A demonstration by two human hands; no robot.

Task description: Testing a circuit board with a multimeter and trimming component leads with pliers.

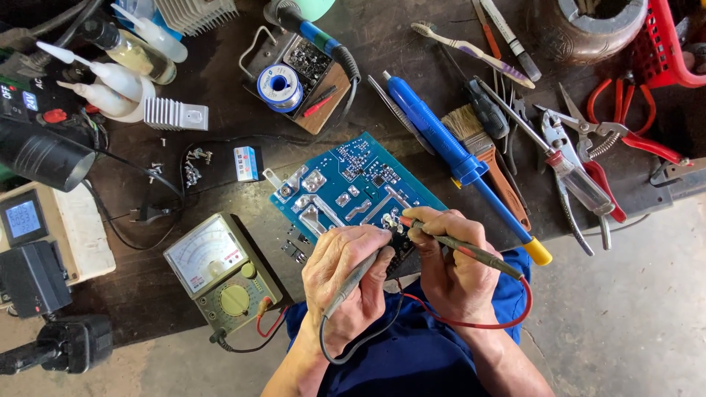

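Here, dark cluttered workbench, grey concrete floor, both hands' fingers grasping probes over blue circuit board

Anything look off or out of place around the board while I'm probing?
Loose screws lie scattered left of the blue circuit board, and the board overhangs the bench edge. Both hands hold probes on it.

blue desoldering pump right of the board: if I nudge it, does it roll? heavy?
The blue desoldering pump looks cylindrical, so it probably rolls, though the brush touching its side may check it. Plastic body, likely light. Rigid, so it shouldn't flex.
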